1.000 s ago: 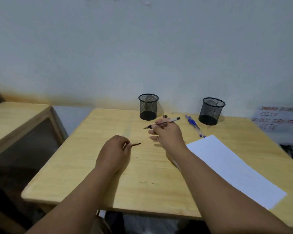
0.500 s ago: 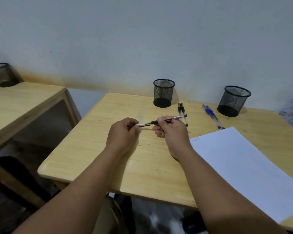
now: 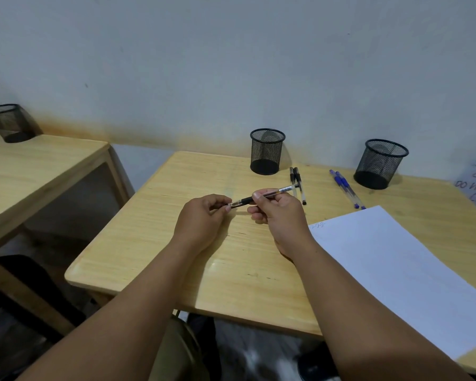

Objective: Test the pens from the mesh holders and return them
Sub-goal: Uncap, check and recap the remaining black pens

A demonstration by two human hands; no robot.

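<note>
Against a pale wall stands a wooden desk [image 3: 160,243] with two black mesh holders, one near the middle back [image 3: 267,151] and one further right [image 3: 379,163]. Both look empty from this angle. Two black pens [image 3: 298,180] lie just beside the middle holder, and two blue pens [image 3: 346,189] lie near the right one. A white sheet of paper [image 3: 396,270] covers the right side, with a small scribble at its near corner.

Above the desk, the right hand [image 3: 280,215] is closed around the barrel of a black pen [image 3: 261,196], gripping it between thumb and fingers. The left hand [image 3: 201,218] is pinched shut on the pen's tip end, most likely on the cap, though the fingers hide it.

The step in hand appears to be capping or uncapping this pen. To do it well, the person should keep the barrel steady in the right hand and move the cap straight along the pen's line, not at an angle, so the tip is not bent or smeared. The grip should stay light and close to the joint.
</note>
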